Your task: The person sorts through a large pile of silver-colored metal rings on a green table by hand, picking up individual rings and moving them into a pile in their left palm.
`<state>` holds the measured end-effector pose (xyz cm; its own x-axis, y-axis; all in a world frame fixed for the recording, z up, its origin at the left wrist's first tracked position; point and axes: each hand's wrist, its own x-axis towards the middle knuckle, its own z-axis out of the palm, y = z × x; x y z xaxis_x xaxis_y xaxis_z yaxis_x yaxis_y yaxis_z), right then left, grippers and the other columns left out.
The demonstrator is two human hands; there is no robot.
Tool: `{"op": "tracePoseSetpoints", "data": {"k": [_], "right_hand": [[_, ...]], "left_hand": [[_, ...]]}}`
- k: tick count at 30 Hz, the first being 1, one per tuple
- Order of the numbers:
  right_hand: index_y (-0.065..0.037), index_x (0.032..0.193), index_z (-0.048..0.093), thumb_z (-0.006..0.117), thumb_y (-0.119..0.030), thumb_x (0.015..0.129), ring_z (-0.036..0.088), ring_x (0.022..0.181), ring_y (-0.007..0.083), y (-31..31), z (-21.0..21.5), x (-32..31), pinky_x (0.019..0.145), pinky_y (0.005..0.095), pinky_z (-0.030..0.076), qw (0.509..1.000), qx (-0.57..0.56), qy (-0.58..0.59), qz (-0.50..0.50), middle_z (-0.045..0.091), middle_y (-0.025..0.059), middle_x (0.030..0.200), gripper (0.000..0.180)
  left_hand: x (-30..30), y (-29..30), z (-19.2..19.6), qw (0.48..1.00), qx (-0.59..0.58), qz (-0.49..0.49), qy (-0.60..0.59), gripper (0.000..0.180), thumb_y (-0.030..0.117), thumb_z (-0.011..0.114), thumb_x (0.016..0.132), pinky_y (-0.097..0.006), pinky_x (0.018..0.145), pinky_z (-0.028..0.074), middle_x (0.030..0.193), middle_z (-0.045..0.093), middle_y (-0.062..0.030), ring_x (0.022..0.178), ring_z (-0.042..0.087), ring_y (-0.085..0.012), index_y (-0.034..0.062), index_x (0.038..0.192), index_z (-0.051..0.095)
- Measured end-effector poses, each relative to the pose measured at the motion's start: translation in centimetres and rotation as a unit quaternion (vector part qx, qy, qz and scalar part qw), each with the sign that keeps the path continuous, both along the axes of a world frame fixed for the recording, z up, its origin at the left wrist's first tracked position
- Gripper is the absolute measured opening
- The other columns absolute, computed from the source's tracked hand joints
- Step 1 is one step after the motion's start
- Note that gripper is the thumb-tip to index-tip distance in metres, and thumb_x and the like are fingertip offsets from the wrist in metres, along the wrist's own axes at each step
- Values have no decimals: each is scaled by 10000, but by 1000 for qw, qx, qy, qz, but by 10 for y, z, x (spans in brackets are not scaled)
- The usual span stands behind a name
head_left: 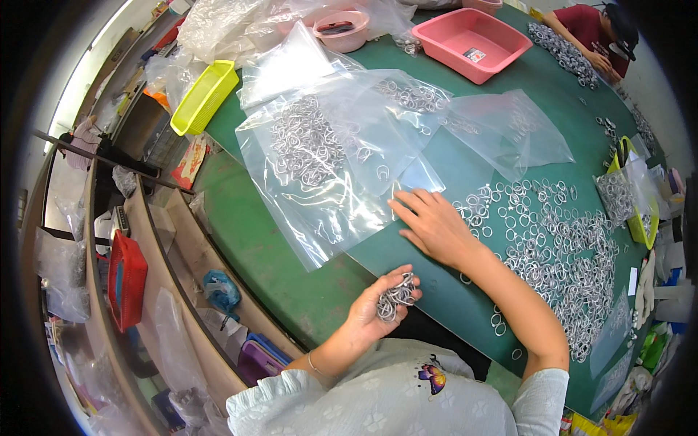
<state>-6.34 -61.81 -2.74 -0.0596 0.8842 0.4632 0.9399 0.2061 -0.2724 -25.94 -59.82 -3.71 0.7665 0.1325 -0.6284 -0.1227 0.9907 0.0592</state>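
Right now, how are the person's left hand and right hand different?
The left hand curls around a bunch of metal rings; the right hand is stretched out, with no rings visible in it. The left hand is closer to the person's body; the right reaches farther out, by a clear plastic bag. The left wrist wears a thin bracelet; the right wrist looks plain. Both hands are gloveless.

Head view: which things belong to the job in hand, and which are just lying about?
Likely in the job:
left hand holding metal rings
right hand
loose rings
large clear bag with rings

Seemingly lying about:
rectangular pink tub
red basket
upper-left yellow basket
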Motion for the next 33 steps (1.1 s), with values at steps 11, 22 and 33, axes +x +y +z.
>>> {"op": "tracePoseSetpoints", "data": {"k": [11, 22, 33], "right_hand": [[-54, 805, 601, 630, -43, 682, 538, 751, 229, 46, 23, 2, 648, 342, 407, 989, 134, 50, -50, 555, 52, 776, 127], [-46, 863, 608, 665, -115, 768, 547, 815, 253, -1, 39, 6, 705, 368, 423, 988, 54, 137, -43, 578, 70, 861, 131], [-45, 1205, 535, 742, -291, 723, 340, 1261, 388, -258, 37, 21, 1003, 492, 295, 904, -178, 56, -386, 413, 168, 1322, 579]], "left_hand": [[31, 63, 8, 980, 95, 171, 21, 290, 165, 602, 881, -237, 559, 541, 1036, 618, -92, 890, 615, -214, 106, 1160, 551], [68, 146, 44, 802, 452, 387, 48, 745, 152, 642, 821, -467, 1090, 227, 1379, 343, -114, 1283, 308, -270, 104, 1448, 243], [80, -10, 2, 879, 463, 73, -89, 117, 0, 500, 894, -231, 658, 455, 973, 583, -98, 798, 546, -124, -8, 1003, 541]]}}
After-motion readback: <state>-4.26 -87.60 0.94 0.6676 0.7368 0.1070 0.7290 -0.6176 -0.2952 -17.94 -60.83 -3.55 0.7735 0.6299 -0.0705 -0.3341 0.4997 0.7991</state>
